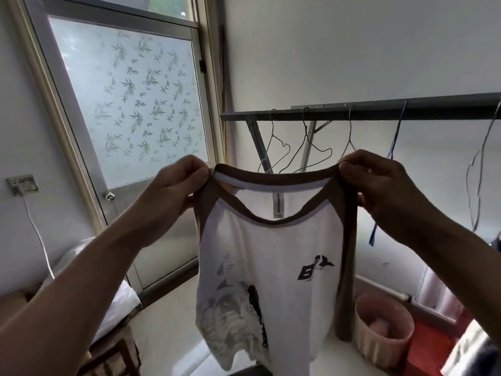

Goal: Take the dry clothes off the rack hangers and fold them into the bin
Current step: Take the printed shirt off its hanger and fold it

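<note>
A white T-shirt [271,267] with brown raglan sleeves, a brown collar and dark prints hangs in front of me, off any hanger. My left hand [176,191] pinches its left shoulder near the collar. My right hand [379,185] pinches the right shoulder. Behind the shirt runs the dark metal rack bar [379,111], with three bare wire hangers [314,147] hooked on it. A blue hanger [390,169] and a grey wire one [477,172] hang further right. A pink ribbed bin [382,332] stands on the floor at the lower right with something pale pink inside.
A frosted glass door [130,104] with a leaf pattern fills the left. A wall socket [23,184] with a white cable sits at the far left. White fabric [119,302] lies over a wooden piece at the lower left. Red floor [439,354] shows at the lower right.
</note>
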{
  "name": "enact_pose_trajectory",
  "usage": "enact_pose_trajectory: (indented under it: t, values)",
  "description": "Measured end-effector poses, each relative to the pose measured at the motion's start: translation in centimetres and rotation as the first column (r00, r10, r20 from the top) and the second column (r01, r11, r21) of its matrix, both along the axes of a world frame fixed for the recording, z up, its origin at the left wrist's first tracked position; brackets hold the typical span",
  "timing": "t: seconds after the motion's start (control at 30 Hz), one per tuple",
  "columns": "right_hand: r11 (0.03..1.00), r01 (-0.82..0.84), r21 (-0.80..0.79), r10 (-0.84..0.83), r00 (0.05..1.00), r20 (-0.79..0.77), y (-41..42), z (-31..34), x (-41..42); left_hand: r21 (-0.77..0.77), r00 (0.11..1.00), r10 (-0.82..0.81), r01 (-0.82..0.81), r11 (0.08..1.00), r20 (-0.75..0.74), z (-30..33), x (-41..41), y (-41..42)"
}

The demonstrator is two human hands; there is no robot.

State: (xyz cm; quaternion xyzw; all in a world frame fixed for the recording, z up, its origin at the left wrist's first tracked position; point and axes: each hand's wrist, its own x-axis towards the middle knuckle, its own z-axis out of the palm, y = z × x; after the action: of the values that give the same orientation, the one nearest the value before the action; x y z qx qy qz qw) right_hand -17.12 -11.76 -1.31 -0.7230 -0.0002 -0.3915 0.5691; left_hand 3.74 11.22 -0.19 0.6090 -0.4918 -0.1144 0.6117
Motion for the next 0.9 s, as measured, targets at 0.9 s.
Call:
enact_pose_trajectory:
  t: [0.9]
  values:
    - [0.849, 0.241, -0.47, -0.325, 0.94, -0.105, 0.5, -1.3, -0.2, 0.185, 0.929, -0.19, 0.258, 0.948, -0.318, -1.0, 0.2, 1.5]
